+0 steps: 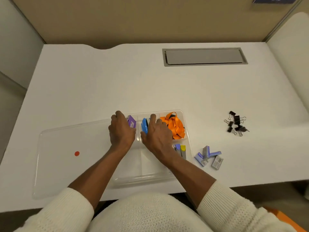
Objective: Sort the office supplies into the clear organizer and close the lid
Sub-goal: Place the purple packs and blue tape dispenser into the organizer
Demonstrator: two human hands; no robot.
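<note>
Your left hand [121, 131] grips a purple box [131, 121] in the organizer [188, 136], frame centre. Your right hand [158, 133], fingers curled, touches a blue stapler [144, 126]; grip unclear. Lid [55, 164] lies open, lower left. Binder clips [236, 123] and staple boxes [209, 156] sit right, on the desk [117, 84].

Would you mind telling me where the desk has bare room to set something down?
Free: the wide white desk beyond the clear organizer, up to the grey cable hatch. Crowded: the right side, with black binder clips and small staple boxes.
</note>
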